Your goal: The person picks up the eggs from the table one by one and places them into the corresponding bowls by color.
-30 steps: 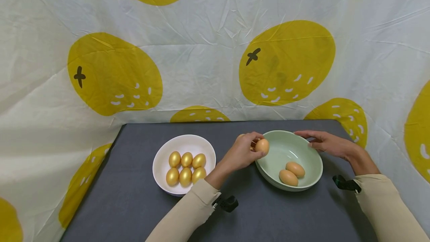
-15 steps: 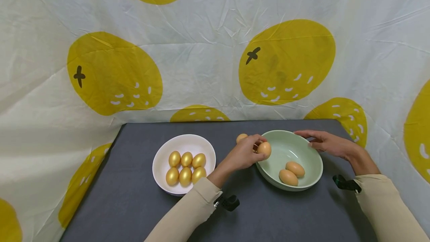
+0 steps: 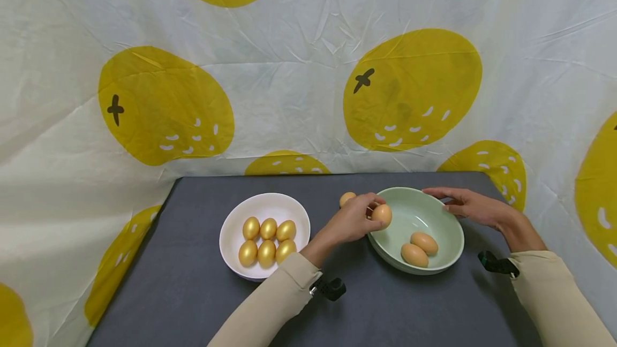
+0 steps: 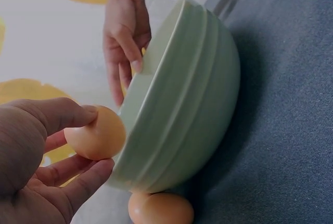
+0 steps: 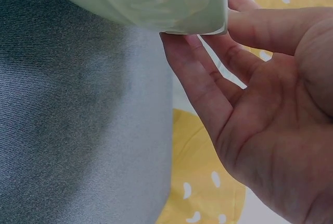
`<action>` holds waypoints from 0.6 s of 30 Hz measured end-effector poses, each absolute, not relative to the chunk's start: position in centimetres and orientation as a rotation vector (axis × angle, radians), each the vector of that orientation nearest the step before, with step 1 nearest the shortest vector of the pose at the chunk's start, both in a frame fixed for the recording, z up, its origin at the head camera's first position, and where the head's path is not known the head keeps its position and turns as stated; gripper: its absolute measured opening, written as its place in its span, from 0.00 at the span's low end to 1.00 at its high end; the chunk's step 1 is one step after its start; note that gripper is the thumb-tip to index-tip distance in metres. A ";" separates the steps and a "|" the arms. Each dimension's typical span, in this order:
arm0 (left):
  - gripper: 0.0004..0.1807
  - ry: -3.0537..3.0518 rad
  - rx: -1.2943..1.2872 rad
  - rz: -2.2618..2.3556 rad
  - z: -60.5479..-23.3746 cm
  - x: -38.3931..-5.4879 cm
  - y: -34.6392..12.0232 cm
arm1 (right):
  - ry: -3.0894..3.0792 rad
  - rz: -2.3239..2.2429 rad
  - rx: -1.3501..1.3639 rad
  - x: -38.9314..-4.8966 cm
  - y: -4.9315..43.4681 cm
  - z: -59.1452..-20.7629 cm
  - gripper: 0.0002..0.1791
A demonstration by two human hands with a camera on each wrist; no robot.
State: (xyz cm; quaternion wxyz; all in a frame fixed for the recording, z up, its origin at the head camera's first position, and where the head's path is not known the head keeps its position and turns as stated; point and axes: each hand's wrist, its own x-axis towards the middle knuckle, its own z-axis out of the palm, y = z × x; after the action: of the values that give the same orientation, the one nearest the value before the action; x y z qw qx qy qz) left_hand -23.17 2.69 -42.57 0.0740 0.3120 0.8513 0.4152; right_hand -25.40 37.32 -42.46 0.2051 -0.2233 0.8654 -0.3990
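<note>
My left hand (image 3: 353, 219) pinches a brown egg (image 3: 382, 216) between thumb and fingertips, over the left rim of a green bowl (image 3: 402, 197). In the left wrist view that egg (image 4: 99, 134) is close beside the bowl's rim. Two brown eggs (image 3: 414, 255) lie inside the bowl, toward the near side. My right hand (image 3: 474, 206) holds the bowl's far right rim, thumb on the inner side and fingers against the outside, as the right wrist view shows. Beyond my left hand, another brown egg (image 3: 347, 198) lies on the table, partly hidden.
A white bowl (image 3: 231, 217) with several golden eggs (image 3: 266, 253) stands on the left of the dark table (image 3: 193, 293). At the bottom of the left wrist view, brown eggs (image 4: 166, 209) lie on the table against the green bowl. A patterned curtain (image 3: 289, 100) hangs behind.
My left hand has shifted slightly right with the egg, farther over the green bowl's rim. The egg beyond that hand shows more. The right hand and both bowls stay put.
</note>
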 end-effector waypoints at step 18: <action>0.23 2.564 1.014 1.154 -42.2 -23.7 3.5 | 2.409 -1.101 -0.626 -25.5 37.2 -42.0 0.31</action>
State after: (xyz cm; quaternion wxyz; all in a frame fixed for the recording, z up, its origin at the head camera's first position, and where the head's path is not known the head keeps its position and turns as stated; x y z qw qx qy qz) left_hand -23.68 3.53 -42.22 0.0761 0.3383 0.8553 0.3850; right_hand -25.47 37.16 -41.98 0.2084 -0.2251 0.8657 -0.3955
